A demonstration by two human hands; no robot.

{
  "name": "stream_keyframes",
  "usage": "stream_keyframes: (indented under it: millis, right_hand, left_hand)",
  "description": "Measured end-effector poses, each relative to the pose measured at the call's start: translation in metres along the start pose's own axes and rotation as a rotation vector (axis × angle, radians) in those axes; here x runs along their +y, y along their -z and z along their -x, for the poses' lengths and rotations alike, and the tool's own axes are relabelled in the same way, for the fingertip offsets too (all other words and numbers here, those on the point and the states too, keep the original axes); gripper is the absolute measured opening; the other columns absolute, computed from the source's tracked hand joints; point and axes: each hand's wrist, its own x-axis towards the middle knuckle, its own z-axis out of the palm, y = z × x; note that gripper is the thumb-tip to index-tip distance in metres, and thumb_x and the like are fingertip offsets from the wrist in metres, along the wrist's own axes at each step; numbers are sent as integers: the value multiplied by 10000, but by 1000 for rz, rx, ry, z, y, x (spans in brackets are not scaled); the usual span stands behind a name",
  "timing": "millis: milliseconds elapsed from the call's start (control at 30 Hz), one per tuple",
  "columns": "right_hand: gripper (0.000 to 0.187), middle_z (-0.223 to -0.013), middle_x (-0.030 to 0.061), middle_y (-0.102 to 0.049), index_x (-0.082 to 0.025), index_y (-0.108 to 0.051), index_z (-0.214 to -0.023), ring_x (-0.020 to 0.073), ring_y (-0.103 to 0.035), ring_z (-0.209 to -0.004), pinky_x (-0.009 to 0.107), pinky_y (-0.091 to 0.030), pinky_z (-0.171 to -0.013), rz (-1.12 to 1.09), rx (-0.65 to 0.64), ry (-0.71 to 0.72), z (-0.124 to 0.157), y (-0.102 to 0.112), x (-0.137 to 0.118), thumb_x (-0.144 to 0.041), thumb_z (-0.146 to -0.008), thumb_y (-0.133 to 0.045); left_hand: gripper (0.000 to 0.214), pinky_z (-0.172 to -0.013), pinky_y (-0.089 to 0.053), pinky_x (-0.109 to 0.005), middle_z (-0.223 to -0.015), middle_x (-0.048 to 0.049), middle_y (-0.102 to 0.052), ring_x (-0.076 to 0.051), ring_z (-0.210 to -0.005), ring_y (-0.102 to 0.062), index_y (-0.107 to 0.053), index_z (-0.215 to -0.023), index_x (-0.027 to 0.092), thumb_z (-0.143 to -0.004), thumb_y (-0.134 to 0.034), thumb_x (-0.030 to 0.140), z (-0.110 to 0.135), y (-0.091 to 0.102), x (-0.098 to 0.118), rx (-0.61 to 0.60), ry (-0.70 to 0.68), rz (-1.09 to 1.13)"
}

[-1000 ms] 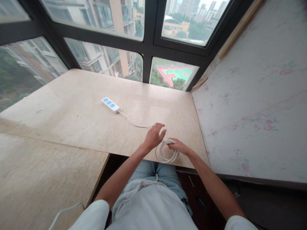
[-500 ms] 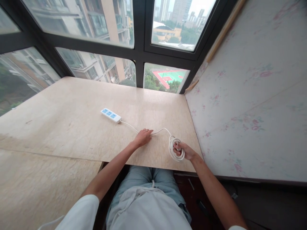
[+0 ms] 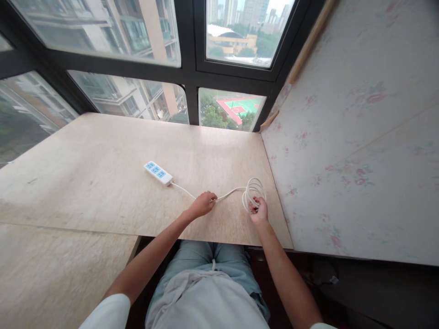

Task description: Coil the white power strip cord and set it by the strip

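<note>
A white power strip (image 3: 158,173) with blue socket faces lies on the stone-patterned ledge (image 3: 113,151), left of my hands. Its white cord (image 3: 230,192) runs to the right, under and through the fingers of my left hand (image 3: 204,204), which pinches it just above the ledge. Farther right, several loose loops form a cord coil (image 3: 254,186). My right hand (image 3: 259,209) is closed around the lower part of that coil. The plug end cannot be made out among the fingers.
Dark-framed windows (image 3: 190,75) border the ledge at the back. A wall with floral paper (image 3: 353,137) rises on the right. At lower left another section of the ledge (image 3: 65,269) extends toward me. Below the front edge, a cable lies in the dark space at right.
My right hand has turned upward, and the coil in it now stands higher with its loops spread apart. My left hand has shifted slightly and now pinches the cord. The view has moved a little.
</note>
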Motion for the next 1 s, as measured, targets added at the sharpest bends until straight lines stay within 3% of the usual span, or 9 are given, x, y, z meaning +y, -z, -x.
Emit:
stream_keyframes:
  millis: [167,267,433,567,700,833,1000]
  right_hand:
    - [321,-557,-62,-404,-254,-318,-702,102,-393,-444,244,-363,-397,-132,276,201,-1,-41,35,-501,-701,-524]
    - [292,-596,-48,-444,-258,-346,-720,118,-447,-491,265,-427,-460,-164,333,234,1,-61,47,-500,-718,-509]
    - [295,-604,-32,-477,-261,-375,-720,147,-500,-524,298,-470,-503,-181,344,231,3,-73,53,-526,-723,-504]
    - [286,-636,-23,-519,-259,-384,-714,162,-554,-588,313,-508,-562,-198,343,236,5,-67,50,-497,-712,-541]
    - [256,-737,4,-604,-248,-455,-770,180,-626,-716,344,-553,-680,-238,356,237,6,-64,47,-483,-731,-549]
    - [335,-892,57,-671,-223,-538,-879,222,-667,-864,387,-564,-753,-290,365,226,4,-71,46,-537,-763,-540]
    - [420,-1091,78,-681,-215,-584,-1022,232,-658,-1028,405,-549,-869,-346,317,258,4,-79,41,-571,-803,-534]
  left_hand:
    - [523,-765,-489,-298,-1056,-130,-686,-224,-917,-653,-616,-1141,125,-821,-594,538,-8,-13,17,-68,207,383]
    - [548,-719,-482,-269,-995,-109,-694,-199,-857,-651,-648,-1005,127,-776,-597,623,-16,-15,27,-73,320,643]
    - [428,-611,-455,-240,-756,-58,-682,-130,-600,-603,-639,-792,145,-747,-662,569,-25,-13,33,-311,450,1002]
    - [420,-646,-480,-246,-753,-70,-691,-126,-609,-613,-647,-798,136,-768,-658,555,-32,-14,31,-376,491,1102]
    - [496,-704,-504,-269,-802,-100,-711,-151,-689,-655,-672,-826,117,-757,-659,608,-38,-22,39,-331,485,1179]
    - [420,-760,-499,-271,-870,-98,-720,-169,-787,-670,-695,-928,117,-711,-764,470,-40,-36,57,-251,326,1222]
    - [299,-651,-459,-222,-757,-19,-676,-122,-676,-617,-673,-887,121,-624,-768,228,-45,-57,67,108,339,1128]
